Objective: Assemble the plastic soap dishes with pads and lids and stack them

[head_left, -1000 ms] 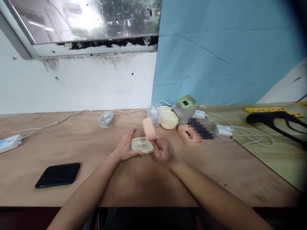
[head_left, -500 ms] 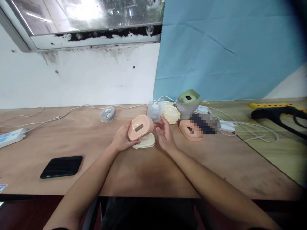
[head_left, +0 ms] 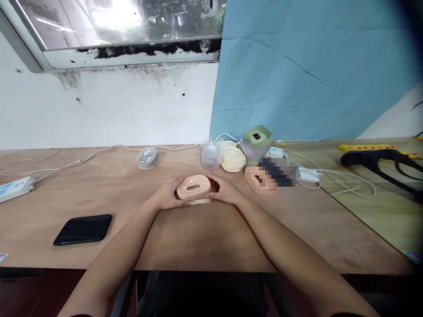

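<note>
A peach plastic oval cover with a slot in its top (head_left: 185, 185) sits between my two hands. On its left end, my left hand (head_left: 168, 193) is closed with thumb in front and fingers behind. My right hand (head_left: 224, 189) grips the right end the same way. Under the cover a cream oval piece (head_left: 200, 201) shows only along its front edge, on the table. To the right lies an orange oval part (head_left: 254, 179), partly covered by a pixelated patch.
Clear plastic cups (head_left: 211, 155), stacked cream pieces (head_left: 233, 159) and grey parts topped by green covers (head_left: 257, 135) stand behind. A grey oval box (head_left: 147, 157) is at back left, a black phone (head_left: 82, 230) at left. White cables and a power strip (head_left: 16, 189) lie about.
The peach cover has come down level onto the cream piece. My right hand has moved in and taken hold of its right end. My left hand keeps its grip.
</note>
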Available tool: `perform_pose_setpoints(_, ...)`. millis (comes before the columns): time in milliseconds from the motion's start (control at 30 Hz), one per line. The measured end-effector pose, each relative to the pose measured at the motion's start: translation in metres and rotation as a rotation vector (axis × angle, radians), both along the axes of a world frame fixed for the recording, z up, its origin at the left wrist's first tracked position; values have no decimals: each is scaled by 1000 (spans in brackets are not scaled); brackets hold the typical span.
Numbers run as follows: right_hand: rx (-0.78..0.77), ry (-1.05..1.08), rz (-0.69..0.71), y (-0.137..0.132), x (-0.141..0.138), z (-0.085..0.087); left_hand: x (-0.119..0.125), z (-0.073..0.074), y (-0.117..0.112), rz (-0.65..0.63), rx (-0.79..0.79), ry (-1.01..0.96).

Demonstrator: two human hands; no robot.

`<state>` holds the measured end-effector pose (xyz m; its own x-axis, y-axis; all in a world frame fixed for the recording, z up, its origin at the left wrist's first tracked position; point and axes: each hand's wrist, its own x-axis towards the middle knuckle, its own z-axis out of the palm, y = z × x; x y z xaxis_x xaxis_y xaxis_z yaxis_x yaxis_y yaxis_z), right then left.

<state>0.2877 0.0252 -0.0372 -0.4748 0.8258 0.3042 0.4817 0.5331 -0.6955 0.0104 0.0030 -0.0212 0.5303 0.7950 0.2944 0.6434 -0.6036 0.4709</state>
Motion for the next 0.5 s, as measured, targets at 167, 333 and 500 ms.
perform_pose_setpoints(167,-30,-77,6,-4,0,5,1,-6,2,-52,-28,27)
perform_pose_setpoints(333,-80,-89,-15,-5,0,4,3,-9,5,-63,-21,62)
perform_pose_setpoints(500,-113,-85,8,-2,2,2,3,-11,5,-62,-7,50)
